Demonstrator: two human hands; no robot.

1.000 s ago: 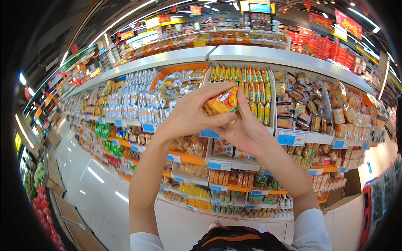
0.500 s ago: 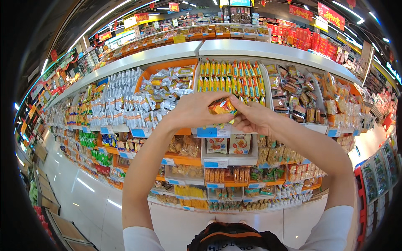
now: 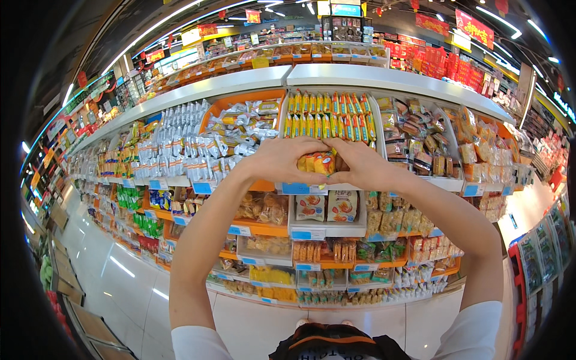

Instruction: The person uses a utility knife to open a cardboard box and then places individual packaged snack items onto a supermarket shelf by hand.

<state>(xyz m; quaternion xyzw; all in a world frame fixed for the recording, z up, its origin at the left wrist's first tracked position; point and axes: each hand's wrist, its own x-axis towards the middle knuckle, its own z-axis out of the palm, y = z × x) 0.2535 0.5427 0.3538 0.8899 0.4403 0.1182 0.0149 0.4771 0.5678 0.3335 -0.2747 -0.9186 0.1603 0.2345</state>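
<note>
Both my hands meet over the front of a bin in the upper shelf row, around a few small yellow and orange snack packets [image 3: 316, 162]. My left hand [image 3: 282, 159] is closed on the packets from the left. From the right, my right hand [image 3: 363, 163] curls against them, thumb and fingers pressed to their edge. Just behind my hands, more yellow and orange packets [image 3: 330, 114] stand in neat rows in a white bin [image 3: 378, 120]. Fingers partly hide the held packets, so their exact number cannot be told.
An orange bin of silver packets [image 3: 240, 123] lies to the left, and a bin of brown packaged cakes [image 3: 426, 141] to the right. Below are more tiers, with white bags [image 3: 343, 207] in a tray. A white ledge [image 3: 390, 73] runs behind. Blue price tags line the shelf fronts.
My right hand has moved left and closed against the packets, so both hands now frame them. The packets have turned, showing more yellow faces side by side.
</note>
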